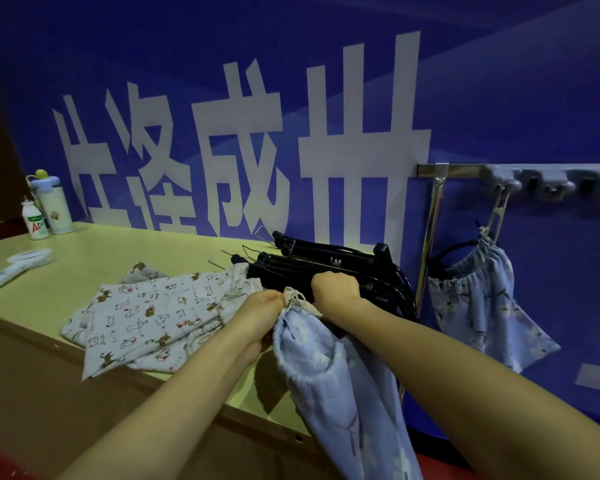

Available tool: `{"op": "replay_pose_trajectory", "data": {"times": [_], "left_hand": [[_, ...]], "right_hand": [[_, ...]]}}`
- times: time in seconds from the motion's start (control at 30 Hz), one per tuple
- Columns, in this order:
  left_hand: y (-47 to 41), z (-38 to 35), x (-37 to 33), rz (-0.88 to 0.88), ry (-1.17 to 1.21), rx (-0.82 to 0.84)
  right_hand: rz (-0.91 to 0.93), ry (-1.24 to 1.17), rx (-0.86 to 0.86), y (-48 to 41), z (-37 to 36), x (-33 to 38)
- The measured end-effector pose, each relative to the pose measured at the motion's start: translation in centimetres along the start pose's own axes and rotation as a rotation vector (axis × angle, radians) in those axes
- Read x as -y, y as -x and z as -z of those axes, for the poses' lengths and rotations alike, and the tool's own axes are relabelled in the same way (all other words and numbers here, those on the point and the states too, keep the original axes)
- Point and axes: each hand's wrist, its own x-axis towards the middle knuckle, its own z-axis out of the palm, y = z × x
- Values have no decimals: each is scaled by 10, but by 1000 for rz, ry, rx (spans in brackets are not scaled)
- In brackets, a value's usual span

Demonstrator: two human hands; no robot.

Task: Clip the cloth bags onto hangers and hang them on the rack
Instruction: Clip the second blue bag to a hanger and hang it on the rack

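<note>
At the bench's (32, 258) right edge, the left hand (257, 313) pinches the blue cloth bag's (340, 386) drawstring top, while the right hand (335, 287) closes around black hangers (326, 259) stacked there.

Head view, single, wide-angle: looks forward and down from close above worktop (84, 247); forearms enter lower frame; wall (499, 81) fills upper frame; rack (465, 170) right.
</note>
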Motion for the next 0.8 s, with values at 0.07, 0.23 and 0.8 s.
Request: {"op": "replay_pose_trajectory", "data": {"times": [0.07,0.23,0.8], "left_hand": [[2,-2,-2,3,20,-10],[6,-5,-3,-3,89,-36],[-7,-19,-27,49,547,-143]], "right_hand": [[-6,-67,-34,4,5,-4],[1,-291,-103,12,21,-14],[242,-604,-57,24,35,-29]]}}
